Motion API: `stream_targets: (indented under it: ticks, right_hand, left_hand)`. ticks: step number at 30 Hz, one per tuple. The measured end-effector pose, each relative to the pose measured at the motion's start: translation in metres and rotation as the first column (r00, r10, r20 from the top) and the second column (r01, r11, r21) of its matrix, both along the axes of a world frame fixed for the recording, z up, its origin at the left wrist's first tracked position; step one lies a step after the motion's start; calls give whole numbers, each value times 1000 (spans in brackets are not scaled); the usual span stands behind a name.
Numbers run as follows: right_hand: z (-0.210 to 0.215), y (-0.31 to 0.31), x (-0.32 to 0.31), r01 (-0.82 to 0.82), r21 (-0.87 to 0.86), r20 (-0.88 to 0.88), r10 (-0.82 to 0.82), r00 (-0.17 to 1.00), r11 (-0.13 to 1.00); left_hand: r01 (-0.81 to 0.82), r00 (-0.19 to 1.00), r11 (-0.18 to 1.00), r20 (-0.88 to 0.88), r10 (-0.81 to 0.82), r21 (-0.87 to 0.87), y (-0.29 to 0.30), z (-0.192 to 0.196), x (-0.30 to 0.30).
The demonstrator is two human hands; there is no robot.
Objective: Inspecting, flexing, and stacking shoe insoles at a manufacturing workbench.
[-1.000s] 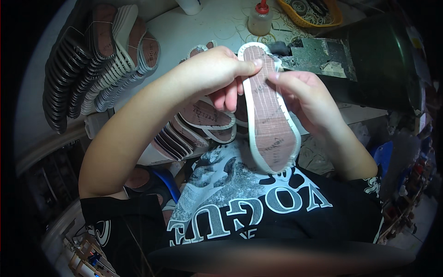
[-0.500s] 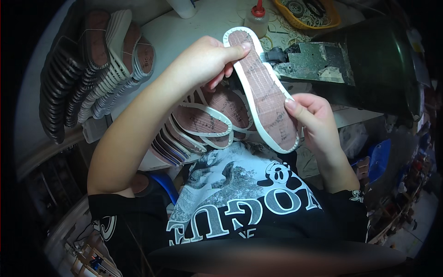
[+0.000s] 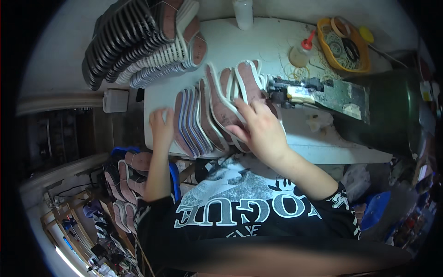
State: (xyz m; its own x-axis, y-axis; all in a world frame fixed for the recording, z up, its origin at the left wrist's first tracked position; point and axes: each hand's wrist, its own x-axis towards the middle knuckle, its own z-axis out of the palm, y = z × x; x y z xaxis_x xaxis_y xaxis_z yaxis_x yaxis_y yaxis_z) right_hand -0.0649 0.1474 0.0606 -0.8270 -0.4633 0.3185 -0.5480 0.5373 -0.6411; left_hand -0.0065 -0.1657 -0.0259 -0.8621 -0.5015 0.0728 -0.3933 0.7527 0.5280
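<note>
A row of shoe insoles with brownish-pink faces stands on edge on the table. The left ones (image 3: 184, 124) have dark and bluish rims; the right ones, such as the white-rimmed insole (image 3: 219, 104), lean more loosely. My right hand (image 3: 265, 131) is over these white-rimmed insoles, thumb and fingers spread, fingertips at the upper faces; it hides part of them. My left hand (image 3: 161, 127) is beside the left end of the row, fingers loosely bent and apart, with nothing seen in it.
Large stacks of dark- and pale-rimmed insoles (image 3: 134, 44) stand at the far left. A red-tipped bottle (image 3: 302, 51), a yellow basket (image 3: 364, 62) of bands and a white bottle (image 3: 243, 16) are at the back. A green machine (image 3: 387, 115) juts in from the right.
Both hands held up one white-rimmed insole; it has left them, and white-rimmed insoles stand in the row. My left hand has moved left and down, my right hand left. The view has shifted.
</note>
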Motion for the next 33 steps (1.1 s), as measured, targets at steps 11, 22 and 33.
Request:
stream_targets:
  ticks: [11, 22, 33]
  right_hand:
    - [13, 18, 11, -154, -111, 211, 175, 962, 982]
    - [27, 32, 18, 24, -520, 540, 307, 784, 854]
    - [-1, 63, -9, 177, -886, 463, 790, 402, 429]
  left_hand:
    - [-207, 978, 922, 55, 200, 328, -11, 4, 38]
    - [534, 845, 210, -522, -112, 819, 169, 110, -22]
    - [429, 790, -118, -435, -433, 896, 209, 133, -65]
